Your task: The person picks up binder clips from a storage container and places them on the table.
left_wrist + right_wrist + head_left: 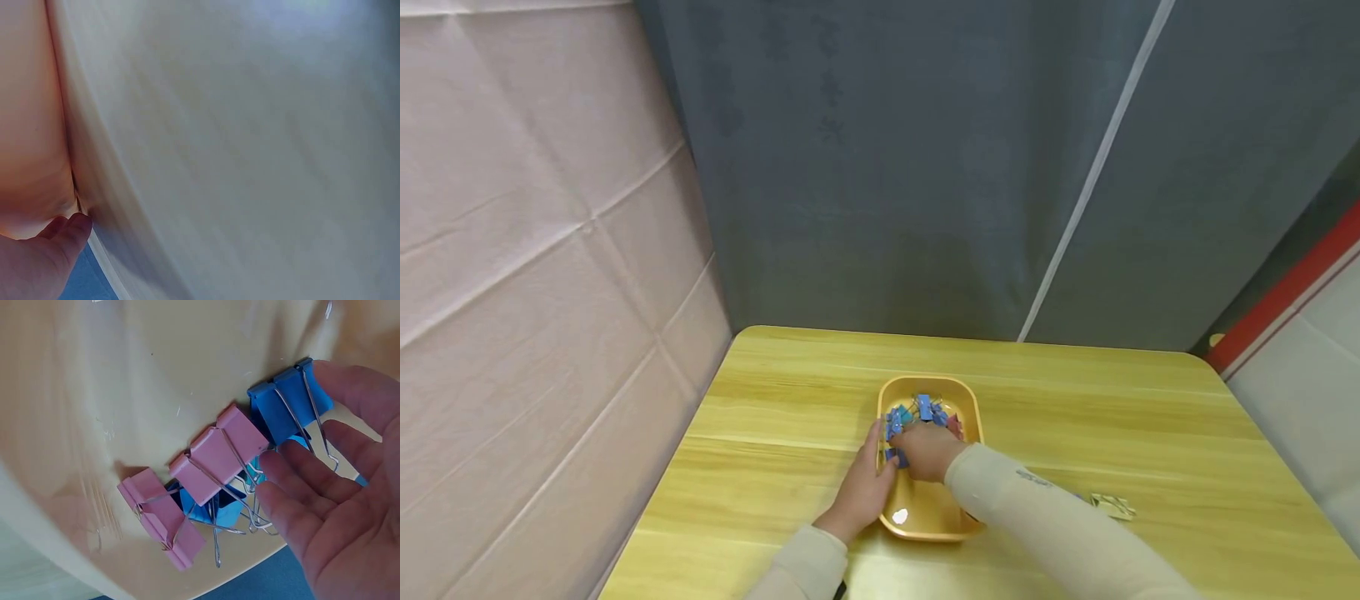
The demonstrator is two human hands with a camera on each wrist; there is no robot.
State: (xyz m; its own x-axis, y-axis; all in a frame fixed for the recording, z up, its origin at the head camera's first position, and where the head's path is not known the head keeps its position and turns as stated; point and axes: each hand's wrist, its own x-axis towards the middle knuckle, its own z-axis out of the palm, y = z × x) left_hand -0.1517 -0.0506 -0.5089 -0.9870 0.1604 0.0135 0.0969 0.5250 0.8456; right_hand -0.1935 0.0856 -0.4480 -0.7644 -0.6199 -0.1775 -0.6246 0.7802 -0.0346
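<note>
My left hand [861, 492] grips the left wall of a yellow plastic tray [928, 504], its thumb over the rim. In the left wrist view its fingertips [78, 225] lie right at the tray's edge. Reaching into the tray, my right hand [927, 450] is among several binder clips. The right wrist view shows its relaxed fingers, with the thumb at the end of a blue binder clip [290, 406] and the other fingers near its wire handles. A pink binder clip [219, 453] lies beside that, and a second pink binder clip [162, 519] is farther left, with more blue ones partly hidden underneath.
On the wooden table [775, 400], pale yellow binder clips [1112, 506] lie right of the tray, partly behind the right sleeve [1045, 517]. A dark curtain [880, 167] hangs behind the table, and a pale cloth wall [550, 292] stands to the left.
</note>
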